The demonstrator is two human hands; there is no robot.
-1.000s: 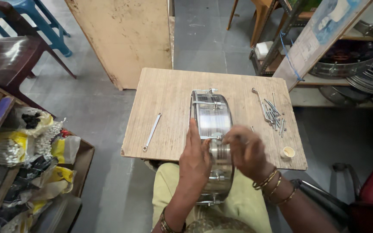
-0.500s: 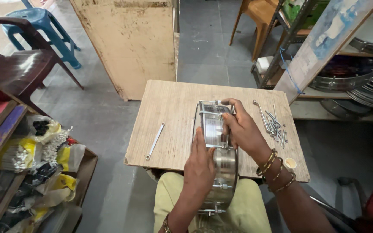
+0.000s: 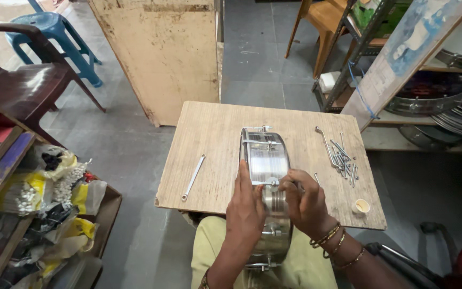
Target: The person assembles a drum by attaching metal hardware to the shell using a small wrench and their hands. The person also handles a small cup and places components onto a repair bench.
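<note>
Your table carries the drum shell, standing on edge with its near part over your lap. Your right hand has come back from the shell's far rim to mid-shell, fingertips pinched on a small fitting, so work has shifted to this lug. Your left hand lies flat against the shell, steadying it, not clasping. Yellow and white packets fill the box at left. Rods, a wrench and a cap lie nearby.
</note>
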